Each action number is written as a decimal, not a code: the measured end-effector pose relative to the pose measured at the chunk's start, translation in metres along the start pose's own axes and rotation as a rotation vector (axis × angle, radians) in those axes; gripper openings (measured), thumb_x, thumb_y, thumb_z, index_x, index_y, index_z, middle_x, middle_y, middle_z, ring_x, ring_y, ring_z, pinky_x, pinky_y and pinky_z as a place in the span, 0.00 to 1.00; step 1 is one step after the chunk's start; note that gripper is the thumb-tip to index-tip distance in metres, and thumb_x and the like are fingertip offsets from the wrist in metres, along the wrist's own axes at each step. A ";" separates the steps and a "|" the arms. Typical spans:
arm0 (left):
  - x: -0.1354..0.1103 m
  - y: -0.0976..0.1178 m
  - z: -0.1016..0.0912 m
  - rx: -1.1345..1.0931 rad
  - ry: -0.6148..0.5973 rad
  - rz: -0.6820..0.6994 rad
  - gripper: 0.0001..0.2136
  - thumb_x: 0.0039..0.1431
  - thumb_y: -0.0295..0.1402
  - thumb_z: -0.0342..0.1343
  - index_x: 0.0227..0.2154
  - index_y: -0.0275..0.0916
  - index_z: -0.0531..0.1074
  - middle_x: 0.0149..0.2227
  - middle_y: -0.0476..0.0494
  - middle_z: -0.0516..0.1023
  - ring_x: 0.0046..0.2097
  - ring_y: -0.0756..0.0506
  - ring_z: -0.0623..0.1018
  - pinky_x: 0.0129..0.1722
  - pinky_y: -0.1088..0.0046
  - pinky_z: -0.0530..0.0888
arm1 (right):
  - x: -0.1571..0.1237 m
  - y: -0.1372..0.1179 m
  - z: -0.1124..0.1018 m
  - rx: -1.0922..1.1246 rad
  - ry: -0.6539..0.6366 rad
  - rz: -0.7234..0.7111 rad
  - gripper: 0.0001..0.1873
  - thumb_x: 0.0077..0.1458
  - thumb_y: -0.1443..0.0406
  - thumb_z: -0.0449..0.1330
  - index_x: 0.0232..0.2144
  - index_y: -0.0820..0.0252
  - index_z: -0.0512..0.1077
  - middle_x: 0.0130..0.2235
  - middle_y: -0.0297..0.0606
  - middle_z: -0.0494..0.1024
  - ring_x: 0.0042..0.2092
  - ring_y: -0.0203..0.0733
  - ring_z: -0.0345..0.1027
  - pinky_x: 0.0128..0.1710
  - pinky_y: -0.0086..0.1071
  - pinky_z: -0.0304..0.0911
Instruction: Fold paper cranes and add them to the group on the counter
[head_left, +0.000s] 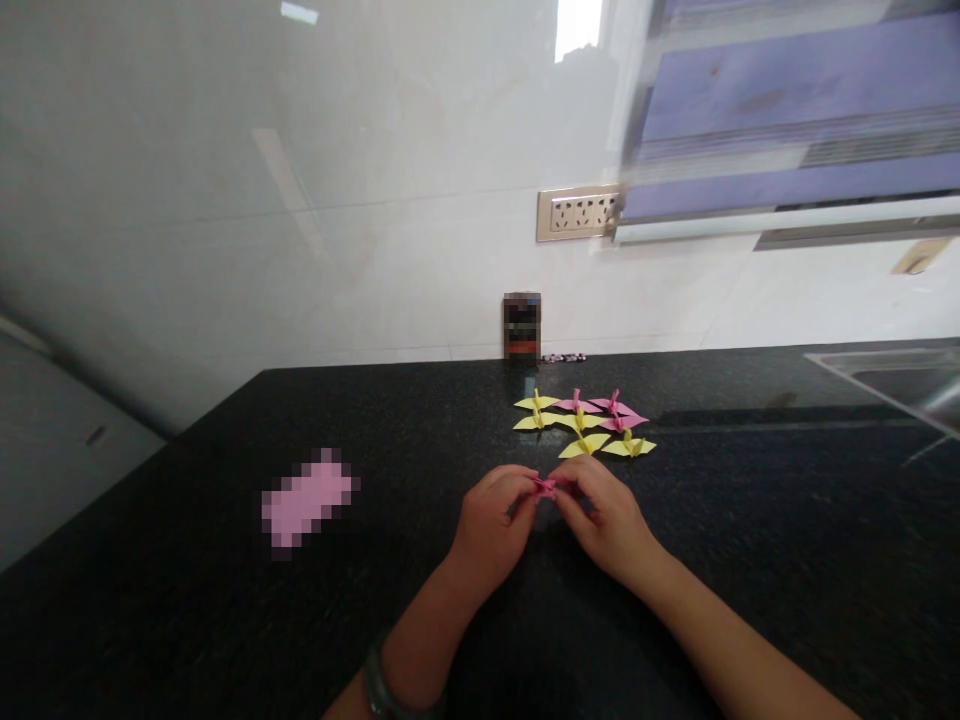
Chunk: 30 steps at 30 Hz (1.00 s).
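Note:
My left hand (495,520) and my right hand (604,515) meet over the black countertop (187,600), fingers pinched together on a small pink folded paper piece (545,487) held between them. Just beyond my hands lie several finished paper cranes (581,425), yellow and pink, set in rows on the counter. A band sits on my left wrist.
A pink blurred patch (307,500) lies on the counter to the left. A small dark blurred box (521,326) stands against the white wall, with a wall socket (577,213) above it. A sink edge (892,375) shows at the far right.

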<state>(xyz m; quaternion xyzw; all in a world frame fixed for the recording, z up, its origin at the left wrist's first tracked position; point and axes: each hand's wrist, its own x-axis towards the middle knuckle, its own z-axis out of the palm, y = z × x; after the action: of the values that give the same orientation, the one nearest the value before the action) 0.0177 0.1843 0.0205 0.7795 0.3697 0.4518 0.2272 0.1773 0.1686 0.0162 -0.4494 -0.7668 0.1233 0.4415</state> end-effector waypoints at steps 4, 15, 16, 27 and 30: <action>-0.001 -0.001 0.003 -0.135 -0.007 -0.170 0.06 0.51 0.27 0.51 0.29 0.39 0.72 0.33 0.45 0.75 0.36 0.48 0.73 0.38 0.71 0.70 | 0.001 -0.003 0.000 0.044 0.006 0.068 0.04 0.52 0.66 0.52 0.29 0.59 0.66 0.28 0.37 0.67 0.30 0.37 0.61 0.29 0.30 0.59; 0.004 0.002 0.006 -0.712 0.002 -0.534 0.15 0.44 0.30 0.58 0.37 0.34 0.68 0.26 0.46 0.75 0.27 0.50 0.74 0.28 0.74 0.71 | -0.001 -0.007 0.005 0.339 -0.056 0.254 0.07 0.53 0.63 0.51 0.29 0.60 0.65 0.27 0.34 0.69 0.27 0.34 0.61 0.26 0.27 0.58; 0.004 0.003 0.005 -0.722 -0.013 -0.524 0.13 0.45 0.31 0.58 0.36 0.34 0.69 0.28 0.45 0.76 0.29 0.49 0.74 0.30 0.73 0.71 | -0.001 -0.007 0.005 0.374 -0.069 0.273 0.07 0.53 0.62 0.51 0.30 0.60 0.65 0.27 0.34 0.69 0.27 0.34 0.62 0.26 0.27 0.59; 0.003 0.006 0.006 -0.732 -0.037 -0.608 0.12 0.45 0.36 0.58 0.30 0.32 0.72 0.25 0.46 0.74 0.25 0.52 0.71 0.25 0.77 0.69 | -0.002 -0.004 0.005 0.369 -0.060 0.315 0.10 0.53 0.62 0.51 0.27 0.61 0.68 0.24 0.34 0.69 0.25 0.34 0.62 0.25 0.27 0.61; 0.001 0.006 0.008 -0.715 -0.036 -0.597 0.12 0.46 0.37 0.57 0.29 0.33 0.73 0.23 0.47 0.73 0.23 0.53 0.69 0.24 0.77 0.67 | -0.001 -0.005 0.004 0.386 -0.068 0.310 0.10 0.53 0.62 0.52 0.26 0.61 0.68 0.24 0.34 0.70 0.26 0.34 0.62 0.25 0.27 0.60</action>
<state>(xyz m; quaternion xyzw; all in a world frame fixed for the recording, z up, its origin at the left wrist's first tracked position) 0.0270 0.1815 0.0217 0.5195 0.3950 0.4520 0.6081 0.1716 0.1654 0.0164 -0.4647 -0.6652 0.3490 0.4688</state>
